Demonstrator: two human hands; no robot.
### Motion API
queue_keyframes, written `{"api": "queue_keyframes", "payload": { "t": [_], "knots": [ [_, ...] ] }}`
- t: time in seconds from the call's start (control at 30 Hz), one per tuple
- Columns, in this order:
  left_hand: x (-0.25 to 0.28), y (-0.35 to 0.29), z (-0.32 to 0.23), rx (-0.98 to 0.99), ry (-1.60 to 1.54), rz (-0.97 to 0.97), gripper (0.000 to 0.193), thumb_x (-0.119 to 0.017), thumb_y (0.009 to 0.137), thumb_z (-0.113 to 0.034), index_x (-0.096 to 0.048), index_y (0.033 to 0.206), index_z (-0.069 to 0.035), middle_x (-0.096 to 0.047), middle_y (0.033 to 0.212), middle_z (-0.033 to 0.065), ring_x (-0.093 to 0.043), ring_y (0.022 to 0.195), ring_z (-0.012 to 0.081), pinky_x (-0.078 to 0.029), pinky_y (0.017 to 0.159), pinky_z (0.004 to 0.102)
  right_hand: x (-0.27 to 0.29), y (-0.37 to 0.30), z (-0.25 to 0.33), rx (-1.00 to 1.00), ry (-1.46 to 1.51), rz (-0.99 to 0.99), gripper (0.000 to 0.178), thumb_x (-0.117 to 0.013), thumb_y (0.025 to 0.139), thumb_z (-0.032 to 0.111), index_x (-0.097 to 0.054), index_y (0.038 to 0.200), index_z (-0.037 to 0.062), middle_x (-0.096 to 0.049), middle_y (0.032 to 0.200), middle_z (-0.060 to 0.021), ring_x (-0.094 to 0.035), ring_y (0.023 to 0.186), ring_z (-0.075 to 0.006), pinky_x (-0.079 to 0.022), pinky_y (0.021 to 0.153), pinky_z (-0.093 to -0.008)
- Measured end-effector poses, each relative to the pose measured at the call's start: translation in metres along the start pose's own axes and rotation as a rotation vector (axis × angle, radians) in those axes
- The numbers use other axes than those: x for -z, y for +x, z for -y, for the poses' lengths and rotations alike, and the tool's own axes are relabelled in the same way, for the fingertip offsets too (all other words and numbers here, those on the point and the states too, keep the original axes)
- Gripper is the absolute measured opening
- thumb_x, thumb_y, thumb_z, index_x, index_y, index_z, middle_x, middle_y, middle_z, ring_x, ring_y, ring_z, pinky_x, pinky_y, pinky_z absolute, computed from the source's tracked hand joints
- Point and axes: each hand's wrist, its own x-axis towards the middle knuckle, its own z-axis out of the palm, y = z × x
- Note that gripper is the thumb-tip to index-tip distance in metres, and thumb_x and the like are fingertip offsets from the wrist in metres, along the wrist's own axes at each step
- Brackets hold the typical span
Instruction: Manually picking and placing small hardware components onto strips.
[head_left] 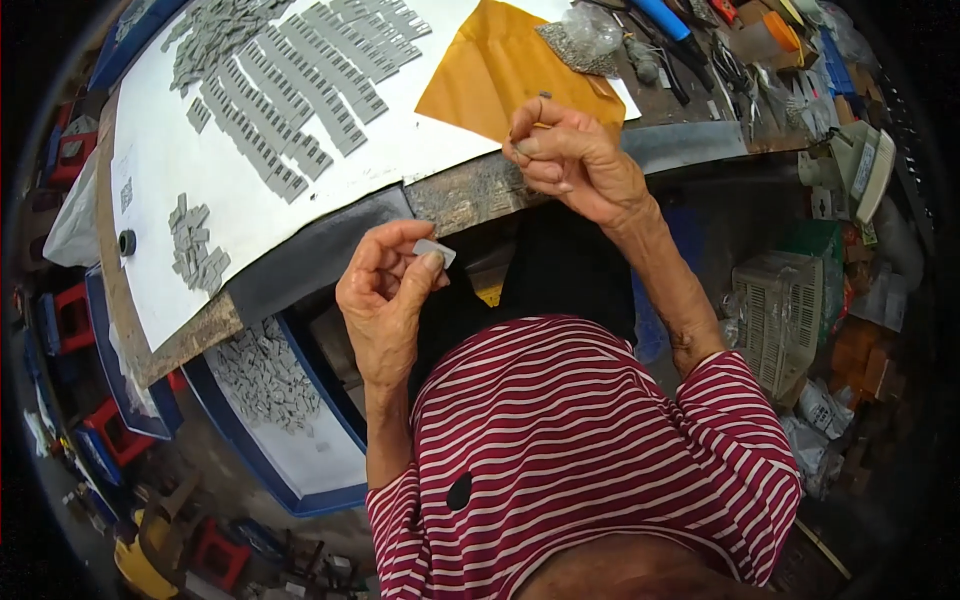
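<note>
My left hand (385,285) is just off the table's front edge, thumb and forefinger closed on a small light-grey flat piece (434,252). Held higher and to the right, my right hand (580,160) is closed in a pinch over the near edge of an orange-yellow paper sheet (490,65). Whatever lies between its fingertips is too small to make out. Rows of grey flat pieces (285,95) with dark slots lie on the white sheet (375,165), beside a heaped pile of similar pieces (215,45). A smaller cluster (195,245) lies at the left.
A clear bag of small metal parts (585,45) rests on the orange-yellow paper. Pliers and other tools (690,60) crowd the back right. Below the table's left part stands a blue-rimmed tray (315,495) of grey pieces. A black ring (127,242) sits near the left edge.
</note>
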Motion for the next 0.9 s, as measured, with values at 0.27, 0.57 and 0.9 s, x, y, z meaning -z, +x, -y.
{"api": "queue_keyframes", "payload": {
  "t": [0.27,0.57,0.9],
  "knots": [
    [-0.011,0.015,-0.006,-0.142,0.236,-0.029,0.013,-0.055,0.081,-0.001,-0.061,0.093,0.001,-0.054,0.08,-0.0003,-0.047,0.071,0.0055,-0.038,0.065,0.0178,-0.015,0.003,-0.019,-0.054,0.039,0.02,0.012,-0.052,0.077,-0.002,-0.051,0.089,-0.0001,-0.051,0.073,-0.0051,-0.039,0.052,-0.0036,-0.03,0.041,-0.0154],
    [-0.015,0.029,-0.001,-0.543,0.583,0.042,0.016,-0.059,0.075,0.006,-0.062,0.09,-0.001,-0.057,0.081,0.006,-0.054,0.071,0.0117,-0.043,0.064,0.0213,-0.022,0.006,-0.027,-0.23,0.165,0.096,0.008,-0.05,0.077,-0.002,-0.049,0.084,0.0017,-0.047,0.068,-0.0028,-0.036,0.05,-0.0034,-0.028,0.04,-0.0151],
    [-0.009,0.03,-0.002,-0.437,0.515,0.092,0.008,-0.059,0.077,0.002,-0.058,0.085,0.003,-0.056,0.079,0.005,-0.053,0.07,0.0105,-0.042,0.063,0.0221,-0.023,0.004,-0.027,-0.321,0.225,0.131,0.008,-0.052,0.078,0.002,-0.051,0.086,-0.0002,-0.05,0.072,-0.0045,-0.034,0.05,-0.0028,-0.03,0.044,-0.0164]
  ]
}}
